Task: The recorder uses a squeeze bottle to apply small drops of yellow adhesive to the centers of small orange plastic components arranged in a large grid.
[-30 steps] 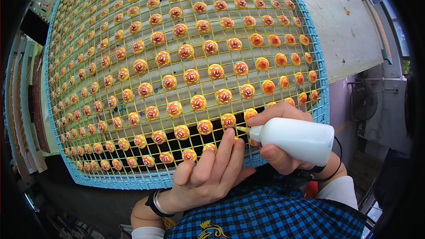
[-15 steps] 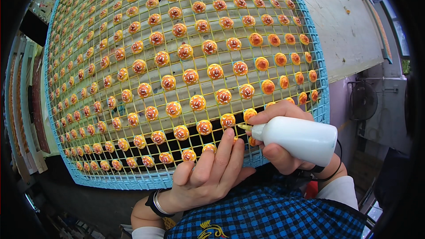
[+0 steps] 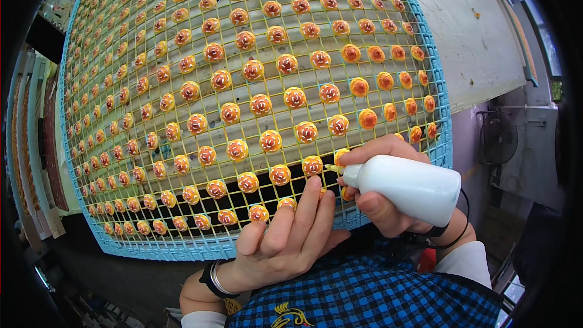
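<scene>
My right hand (image 3: 388, 206) grips a white squeeze bottle (image 3: 414, 187), tilted with its narrow yellowish nozzle pointing left. The tip is at the right edge of a small round bun-shaped piece (image 3: 312, 165), orange-brown on top with white dashes. My left hand (image 3: 288, 243) holds nothing; its fingers are stretched out over the near edge of the rack. One fingertip rests at the lower edge of that same piece. The pieces stand in rows on a yellow mesh rack (image 3: 291, 184) with a light-blue woven frame (image 3: 436, 73). Several pieces at the right, such as one orange piece (image 3: 367, 119), show no white dashes.
A pale table (image 3: 461, 36) reaches past the rack's right side. A black fan (image 3: 499, 129) stands farther right. More blue-edged racks (image 3: 24, 146) lean at the far left. A dark cable hangs by my right wrist.
The bottle has shifted slightly left and up, its nozzle tip coming closer to the piece by my left fingertip. My left hand stays where it was.
</scene>
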### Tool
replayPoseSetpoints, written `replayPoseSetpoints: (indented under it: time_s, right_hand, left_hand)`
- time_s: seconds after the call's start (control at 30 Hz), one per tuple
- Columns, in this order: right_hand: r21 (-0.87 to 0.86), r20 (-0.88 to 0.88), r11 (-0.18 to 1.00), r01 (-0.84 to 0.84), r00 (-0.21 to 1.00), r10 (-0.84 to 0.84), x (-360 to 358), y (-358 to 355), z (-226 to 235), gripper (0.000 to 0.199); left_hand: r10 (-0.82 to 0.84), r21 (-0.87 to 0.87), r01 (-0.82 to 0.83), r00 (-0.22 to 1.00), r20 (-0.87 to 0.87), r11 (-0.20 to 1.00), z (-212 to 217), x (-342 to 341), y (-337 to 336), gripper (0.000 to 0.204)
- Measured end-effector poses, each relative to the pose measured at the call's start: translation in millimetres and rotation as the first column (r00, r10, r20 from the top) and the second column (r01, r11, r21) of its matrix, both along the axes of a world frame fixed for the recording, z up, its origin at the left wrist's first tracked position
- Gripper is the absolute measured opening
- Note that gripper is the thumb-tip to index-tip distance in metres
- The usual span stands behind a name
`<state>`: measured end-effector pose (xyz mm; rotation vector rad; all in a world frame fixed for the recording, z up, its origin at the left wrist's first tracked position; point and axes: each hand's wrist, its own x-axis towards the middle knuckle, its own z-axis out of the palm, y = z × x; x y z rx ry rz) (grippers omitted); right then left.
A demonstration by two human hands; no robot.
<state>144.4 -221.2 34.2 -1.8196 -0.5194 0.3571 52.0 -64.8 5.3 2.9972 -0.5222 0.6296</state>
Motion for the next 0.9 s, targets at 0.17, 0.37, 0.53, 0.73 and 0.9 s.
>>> replayPoseSetpoints:
  time_s: [0.17,0.37,0.53,0.73,0.9]
  right_hand:
    - [0.011,-0.032,1.0,0.021,0.999,-0.02,-1.2,-1.3,-0.1,0.03]
    - [0.102,-0.094,0.993,0.053,0.995,-0.044,-1.4,-14.9,5.8,0.035]
    - [0.036,-0.09,0.996,0.08,0.993,-0.077,4.2,-25.7,6.8,0.031]
    - [0.022,-0.019,0.999,0.03,0.999,-0.03,6.8,-21.5,5.8,0.022]
    - [-0.056,0.213,0.997,-0.059,0.975,0.07,13.4,-21.6,1.3,0.021]
  left_hand:
    - [-0.015,-0.038,0.014,1.0,-0.028,0.999,2.6,-0.1,-1.2,0.051]
    - [-0.033,-0.071,0.032,0.999,-0.018,0.997,5.3,-2.1,-0.8,0.047]
    - [-0.136,-0.067,0.14,0.989,0.05,0.988,7.1,2.7,-13.7,0.044]
    - [-0.104,-0.02,0.104,0.994,-0.025,0.994,3.6,8.1,-24.1,0.05]
    - [-0.096,-0.029,0.095,0.995,-0.038,0.995,2.6,8.8,-24.5,0.052]
